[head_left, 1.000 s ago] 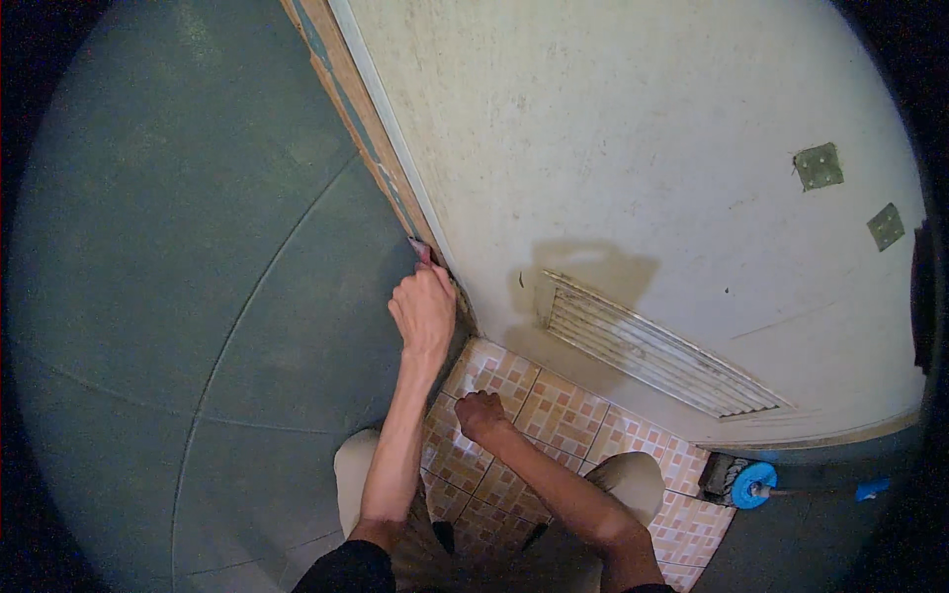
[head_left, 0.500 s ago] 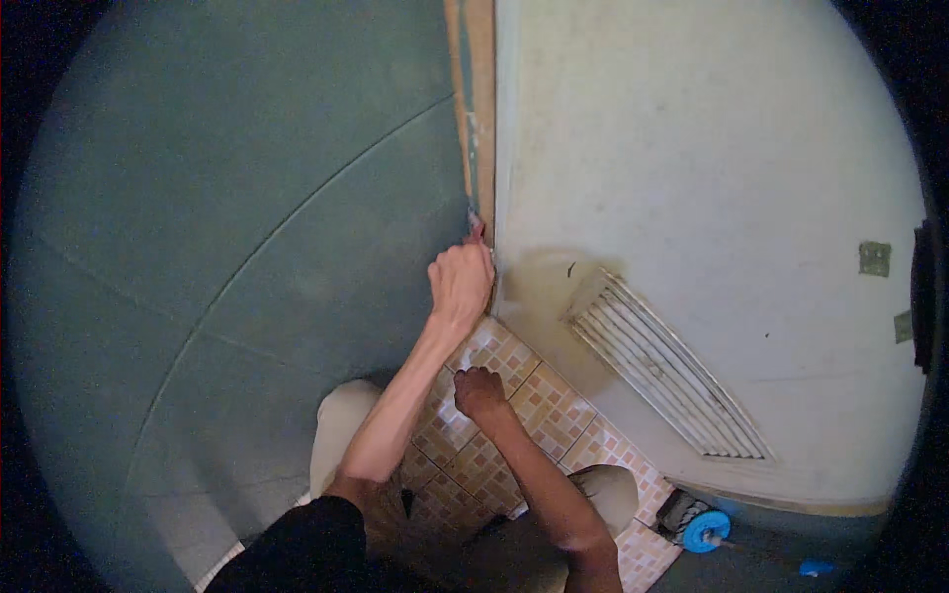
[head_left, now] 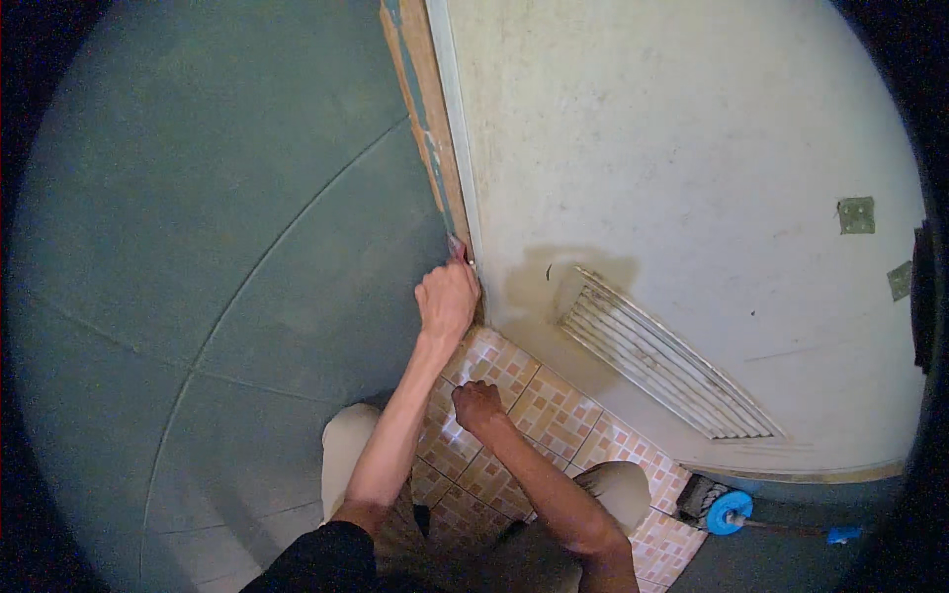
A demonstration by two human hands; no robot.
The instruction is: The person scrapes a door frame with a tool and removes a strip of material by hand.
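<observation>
My left hand (head_left: 450, 301) is closed, held against the lower part of the wooden door frame strip (head_left: 435, 89), where green wall meets white door. A small reddish, thin-tipped thing (head_left: 457, 249) sticks out beyond its fingers and touches the strip; its kind cannot be made out. Patchy green paint and bare wood show along the strip above. Lower down and to the right, my right hand (head_left: 479, 407) makes a fist over the tiled floor, apart from the frame, with nothing showing in it.
The white door (head_left: 613, 128) fills the right side, with a slatted vent (head_left: 667, 356) low on it. The dark green wall (head_left: 227, 198) stands on the left. A blue round thing (head_left: 730, 512) with a rod lies by the door's lower edge. Patterned tiles (head_left: 539, 405) cover the floor.
The view has tilted, so the frame strip leans more and sits further left. My left hand is slightly lower along the strip. My right hand keeps its fist in nearly the same place.
</observation>
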